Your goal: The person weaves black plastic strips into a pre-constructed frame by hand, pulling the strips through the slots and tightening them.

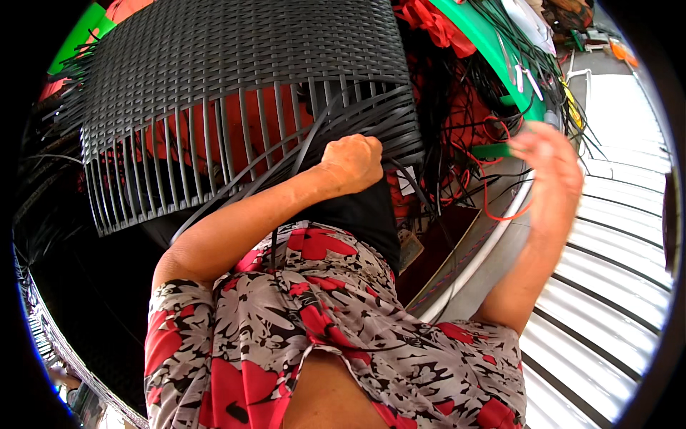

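A dark grey woven panel (pixel 250 46) of flat plastic strips lies across my lap, dense in its far part. Nearer me, bare ribs (pixel 171 161) stand apart, with red showing between them. My left hand (pixel 354 164) is closed in a fist at the panel's near right corner, around a black plastic strip (pixel 404 174) whose end leaves the fist on the right. Several more strips (pixel 314 132) fan out beside the fist and under my left forearm. Off to the right, my right hand (pixel 549 161) is raised and smeared by motion; what its fingers hold, if anything, cannot be made out.
A green plastic piece (pixel 493 151) shows beside my right fingers. Behind it lie a tangle of black strips (pixel 457 93), a red cord (pixel 488 207) and a green surface (pixel 480 25) with scissors (pixel 527 77). A white slatted surface (pixel 607 243) fills the right side.
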The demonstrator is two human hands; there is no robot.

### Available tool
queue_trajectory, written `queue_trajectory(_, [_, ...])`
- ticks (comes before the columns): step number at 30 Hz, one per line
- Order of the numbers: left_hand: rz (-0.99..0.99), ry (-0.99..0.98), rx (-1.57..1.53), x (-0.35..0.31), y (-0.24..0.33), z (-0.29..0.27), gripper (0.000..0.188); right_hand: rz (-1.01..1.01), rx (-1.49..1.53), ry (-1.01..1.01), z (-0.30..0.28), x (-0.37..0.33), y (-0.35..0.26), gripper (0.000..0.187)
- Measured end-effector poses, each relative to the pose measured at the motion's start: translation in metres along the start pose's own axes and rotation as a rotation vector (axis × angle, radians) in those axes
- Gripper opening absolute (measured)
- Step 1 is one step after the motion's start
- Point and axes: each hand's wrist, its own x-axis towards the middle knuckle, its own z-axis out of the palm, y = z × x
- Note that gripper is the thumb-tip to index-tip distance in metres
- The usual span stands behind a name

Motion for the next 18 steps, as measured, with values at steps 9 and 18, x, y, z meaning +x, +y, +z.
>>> queue_trajectory(9, [0.173,-0.145,-0.206,-0.02,-0.005,-0.026,0.022,-0.075,-0.19,-0.417,0.155,-0.037,0.05,0.039])
queue_trajectory(18, [0.221,-0.025,-0.198,-0.062,-0.026,-0.043,0.01,-0.222,-0.327,-0.463,0.134,-0.043,0.047,0.023])
